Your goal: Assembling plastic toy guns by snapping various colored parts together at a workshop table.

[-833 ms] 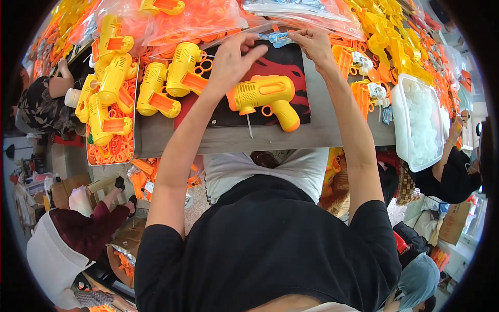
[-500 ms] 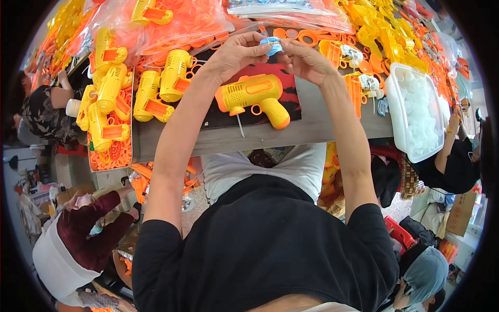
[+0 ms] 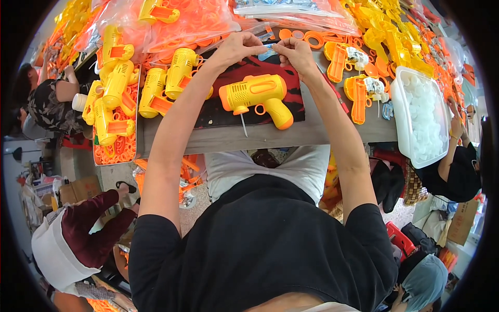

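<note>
Pinched between both hands near the far side of the table is a small blue printed sticker. My left hand grips its left end with thumb and fingers, and my right hand has the other end. Just below them lies a yellow toy bubble gun on its side, with an orange nose and an orange-tipped handle, on a dark red-patterned mat. A thin pale tube hangs from its underside. Neither hand touches the gun.
At left, yellow gun bodies lie over a tray of orange parts. Bags of orange rings fill the back. At right are orange handles with white mechanisms and a white bin of translucent pieces. Other people work on both sides.
The blue sticker has tilted from facing upward to a flatter, narrower look between my fingers. My right hand has closed in on its right end. The whole view has shifted slightly.
</note>
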Action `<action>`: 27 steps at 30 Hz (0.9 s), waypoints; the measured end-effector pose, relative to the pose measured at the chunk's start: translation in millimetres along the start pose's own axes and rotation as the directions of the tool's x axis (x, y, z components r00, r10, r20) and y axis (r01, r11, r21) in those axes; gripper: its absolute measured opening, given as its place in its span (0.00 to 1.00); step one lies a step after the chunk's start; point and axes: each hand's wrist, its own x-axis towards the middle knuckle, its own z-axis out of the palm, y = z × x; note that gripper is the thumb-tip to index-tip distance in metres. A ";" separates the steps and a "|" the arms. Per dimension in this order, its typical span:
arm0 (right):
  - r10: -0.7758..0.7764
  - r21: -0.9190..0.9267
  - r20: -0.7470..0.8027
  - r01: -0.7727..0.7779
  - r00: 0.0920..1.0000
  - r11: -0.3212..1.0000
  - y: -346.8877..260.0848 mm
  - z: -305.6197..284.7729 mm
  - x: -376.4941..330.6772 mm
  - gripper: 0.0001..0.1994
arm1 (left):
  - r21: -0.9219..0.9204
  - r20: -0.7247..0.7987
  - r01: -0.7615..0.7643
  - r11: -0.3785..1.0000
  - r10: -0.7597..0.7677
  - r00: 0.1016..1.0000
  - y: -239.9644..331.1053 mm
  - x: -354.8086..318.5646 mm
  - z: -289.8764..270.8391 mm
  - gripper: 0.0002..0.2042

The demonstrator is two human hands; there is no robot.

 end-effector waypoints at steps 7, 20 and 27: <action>-0.086 -0.377 -0.106 0.040 0.991 0.925 6.5 12.4 13.5 0.10 | 0.275 -0.145 -0.023 0.961 0.065 0.987 -23.3 25.2 1.9 0.11; 0.128 0.193 0.268 -0.183 0.955 0.964 -31.1 -9.0 -10.6 0.08 | -0.476 0.157 0.185 0.860 -0.123 0.980 7.0 -10.3 -15.9 0.11; 0.103 0.066 0.225 -0.121 0.969 0.990 -44.2 -10.3 -51.3 0.10 | -0.545 0.135 0.095 0.833 -0.024 0.991 15.9 -46.1 1.1 0.12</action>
